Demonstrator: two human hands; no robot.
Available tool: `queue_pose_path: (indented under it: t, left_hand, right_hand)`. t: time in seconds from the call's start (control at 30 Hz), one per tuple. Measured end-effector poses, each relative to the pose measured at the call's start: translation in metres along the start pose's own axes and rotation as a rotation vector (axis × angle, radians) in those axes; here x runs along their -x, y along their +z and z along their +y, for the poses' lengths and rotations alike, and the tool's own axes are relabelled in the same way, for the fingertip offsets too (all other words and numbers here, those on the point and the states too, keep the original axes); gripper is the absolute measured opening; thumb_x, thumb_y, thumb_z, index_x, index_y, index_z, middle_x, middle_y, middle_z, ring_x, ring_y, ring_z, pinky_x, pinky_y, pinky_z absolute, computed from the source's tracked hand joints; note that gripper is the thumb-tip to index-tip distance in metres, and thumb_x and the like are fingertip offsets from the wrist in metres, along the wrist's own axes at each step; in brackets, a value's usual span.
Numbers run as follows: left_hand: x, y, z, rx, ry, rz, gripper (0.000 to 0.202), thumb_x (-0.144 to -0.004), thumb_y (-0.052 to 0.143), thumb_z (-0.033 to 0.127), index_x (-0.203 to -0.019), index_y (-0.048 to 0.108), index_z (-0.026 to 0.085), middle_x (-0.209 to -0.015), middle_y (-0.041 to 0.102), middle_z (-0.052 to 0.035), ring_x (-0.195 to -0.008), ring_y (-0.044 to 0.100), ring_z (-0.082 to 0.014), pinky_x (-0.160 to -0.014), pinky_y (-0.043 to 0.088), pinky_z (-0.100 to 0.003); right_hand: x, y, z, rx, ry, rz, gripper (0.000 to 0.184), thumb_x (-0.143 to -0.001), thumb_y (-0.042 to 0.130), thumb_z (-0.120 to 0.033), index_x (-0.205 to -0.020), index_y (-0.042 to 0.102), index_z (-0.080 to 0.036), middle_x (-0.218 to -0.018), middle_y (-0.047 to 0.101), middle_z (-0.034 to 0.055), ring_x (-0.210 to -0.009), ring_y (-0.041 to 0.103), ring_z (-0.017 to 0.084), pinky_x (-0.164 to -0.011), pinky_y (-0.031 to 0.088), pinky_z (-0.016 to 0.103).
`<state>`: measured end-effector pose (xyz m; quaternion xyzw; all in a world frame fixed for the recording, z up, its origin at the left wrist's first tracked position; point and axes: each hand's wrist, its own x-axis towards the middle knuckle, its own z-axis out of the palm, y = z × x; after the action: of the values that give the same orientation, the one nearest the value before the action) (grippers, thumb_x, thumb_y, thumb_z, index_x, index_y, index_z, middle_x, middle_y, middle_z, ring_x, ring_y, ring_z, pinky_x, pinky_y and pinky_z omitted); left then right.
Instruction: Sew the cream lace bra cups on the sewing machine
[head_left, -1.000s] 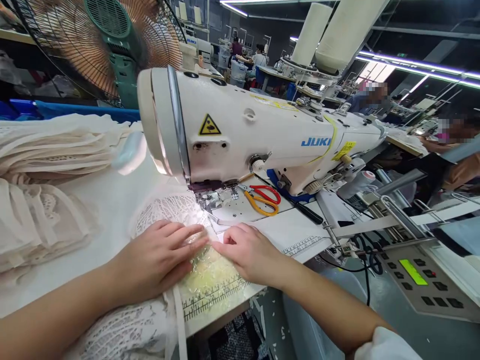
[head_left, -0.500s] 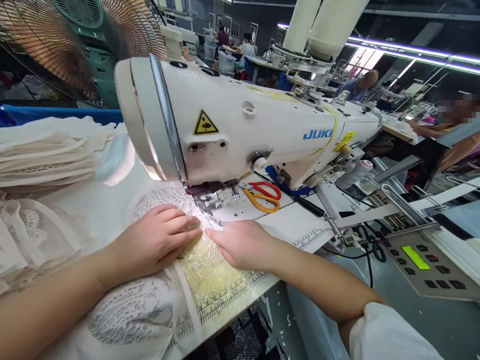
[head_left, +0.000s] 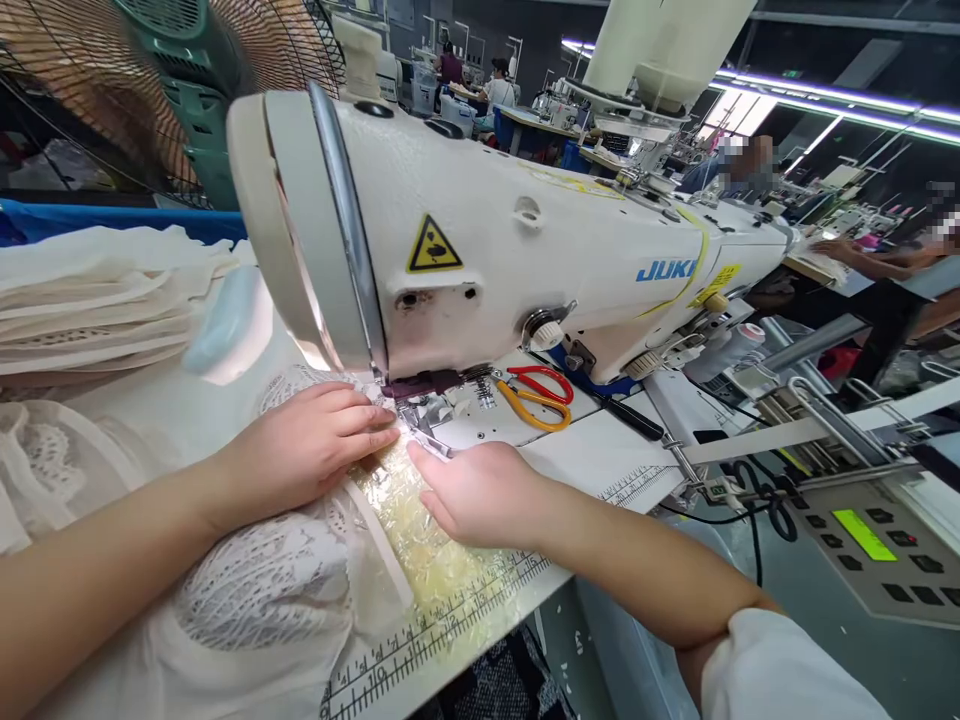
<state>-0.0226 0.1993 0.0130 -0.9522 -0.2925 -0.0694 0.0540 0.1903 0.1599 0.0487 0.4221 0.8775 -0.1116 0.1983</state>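
My left hand [head_left: 319, 440] lies with stretched fingers on a cream lace garment [head_left: 262, 580], its fingertips just in front of the needle area of a white sewing machine [head_left: 480, 230]. The garment's lace cup spreads below my wrist, and more lace [head_left: 289, 385] shows beyond the fingers. My right hand [head_left: 487, 495] rests to the right of the needle area, its fingers curled and its thumb pointing at the seam. A slim metal piece [head_left: 431, 442] shows by its fingers; whether they hold it or the fabric edge is hidden.
Red and orange-handled pliers [head_left: 536, 397] and a black-handled tool [head_left: 630, 415] lie right of the needle. A stack of cream fabric pieces [head_left: 97, 300] is at left, below a large fan [head_left: 180, 90]. A control panel [head_left: 877, 550] stands at right. Other people sit at machines behind.
My left hand has moved slightly forward with the fabric, and the gap between my fingertips has widened a little. The view has also shifted slightly.
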Motion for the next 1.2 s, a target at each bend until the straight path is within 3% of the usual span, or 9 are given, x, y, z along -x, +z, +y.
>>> queue_pose_path:
  t: [0.13, 0.43, 0.57, 0.73, 0.8, 0.93, 1.03, 1.1, 1.2]
  left_hand:
    - [-0.003, -0.008, 0.000, -0.040, -0.060, -0.097, 0.049, -0.094, 0.024, 0.010, -0.112, 0.069, 0.019, -0.122, 0.068, -0.0029, -0.106, 0.056, -0.0214, -0.100, 0.040, -0.043]
    - [0.002, -0.011, 0.000, -0.154, -0.133, -0.013, 0.043, -0.095, 0.030, 0.017, -0.108, 0.071, 0.017, -0.097, 0.071, -0.0122, -0.105, 0.057, -0.0280, -0.080, 0.045, -0.042]
    - [0.006, -0.023, 0.020, 0.121, -0.133, 0.052, 0.036, -0.091, 0.036, 0.019, -0.096, 0.071, 0.022, -0.104, 0.070, -0.0061, -0.098, 0.057, -0.0203, -0.089, 0.045, -0.036]
    - [0.006, -0.016, 0.029, 0.326, -0.149, -0.148, 0.014, -0.077, 0.051, 0.021, -0.071, 0.064, 0.023, -0.075, 0.064, -0.0030, -0.073, 0.057, -0.0193, -0.066, 0.043, -0.030]
    - [0.005, -0.015, 0.026, 0.463, -0.173, -0.167, 0.020, -0.081, 0.046, 0.023, -0.067, 0.060, 0.022, -0.078, 0.064, -0.0037, -0.074, 0.058, -0.0178, -0.066, 0.043, -0.028]
    - [0.005, -0.024, 0.023, 0.726, -0.285, -0.264, 0.023, -0.074, 0.059, 0.035, -0.092, 0.067, 0.023, -0.097, 0.065, -0.0040, -0.090, 0.059, -0.0198, -0.079, 0.046, -0.027]
    - [0.004, -0.033, 0.025, 0.759, -0.425, -0.328, 0.017, -0.068, 0.060, 0.035, -0.074, 0.063, 0.020, -0.080, 0.060, -0.0032, -0.076, 0.056, -0.0188, -0.068, 0.045, -0.027]
    - [0.003, -0.038, 0.027, 0.810, -0.459, -0.279, 0.025, -0.074, 0.054, 0.044, -0.068, 0.054, 0.019, -0.070, 0.053, -0.0012, -0.066, 0.050, -0.0158, -0.059, 0.042, -0.026]
    - [0.002, -0.041, 0.031, 0.978, -0.611, -0.081, 0.036, -0.078, 0.048, 0.055, -0.068, 0.043, 0.021, -0.060, 0.041, 0.0033, -0.053, 0.036, -0.0112, -0.047, 0.031, -0.024]
  right_hand:
    - [0.000, 0.005, 0.002, 0.010, -0.009, 0.044, 0.061, -0.098, 0.036, -0.034, -0.152, 0.023, -0.011, -0.080, 0.072, 0.0107, -0.068, 0.067, 0.025, -0.052, 0.044, 0.035]
    - [0.003, 0.007, 0.005, -0.041, -0.013, 0.049, 0.060, -0.097, 0.037, -0.031, -0.152, 0.024, -0.011, -0.083, 0.072, 0.0104, -0.072, 0.067, 0.026, -0.050, 0.040, 0.033]
    - [0.014, 0.017, 0.013, -0.122, -0.064, 0.166, 0.050, -0.096, 0.038, -0.029, -0.143, 0.039, -0.012, -0.081, 0.071, 0.0085, -0.074, 0.066, 0.025, -0.054, 0.040, 0.033]
    - [0.036, 0.040, 0.008, -0.394, -0.091, 0.375, 0.030, -0.096, 0.041, -0.028, -0.109, 0.065, -0.015, -0.092, 0.069, 0.0083, -0.089, 0.063, 0.022, -0.075, 0.045, 0.032]
    - [0.044, 0.050, -0.002, -0.479, -0.107, 0.435, 0.032, -0.094, 0.046, -0.033, -0.115, 0.064, -0.016, -0.091, 0.067, 0.0084, -0.086, 0.061, 0.021, -0.076, 0.046, 0.032]
    - [0.055, 0.066, -0.021, -0.499, -0.200, 0.431, 0.050, -0.092, 0.049, -0.041, -0.137, 0.051, -0.021, -0.095, 0.062, 0.0102, -0.084, 0.058, 0.023, -0.073, 0.047, 0.034]
    - [0.058, 0.069, -0.027, -0.523, -0.240, 0.408, 0.051, -0.093, 0.047, -0.040, -0.140, 0.048, -0.021, -0.097, 0.060, 0.0112, -0.087, 0.057, 0.024, -0.075, 0.048, 0.037]
    - [0.058, 0.067, -0.028, -0.552, -0.247, 0.436, 0.053, -0.093, 0.047, -0.040, -0.142, 0.046, -0.021, -0.100, 0.060, 0.0115, -0.089, 0.056, 0.024, -0.078, 0.048, 0.038]
    - [0.050, 0.063, -0.032, -0.614, -0.246, 0.494, 0.060, -0.092, 0.050, -0.043, -0.147, 0.039, -0.022, -0.108, 0.059, 0.0117, -0.094, 0.055, 0.023, -0.083, 0.048, 0.037]
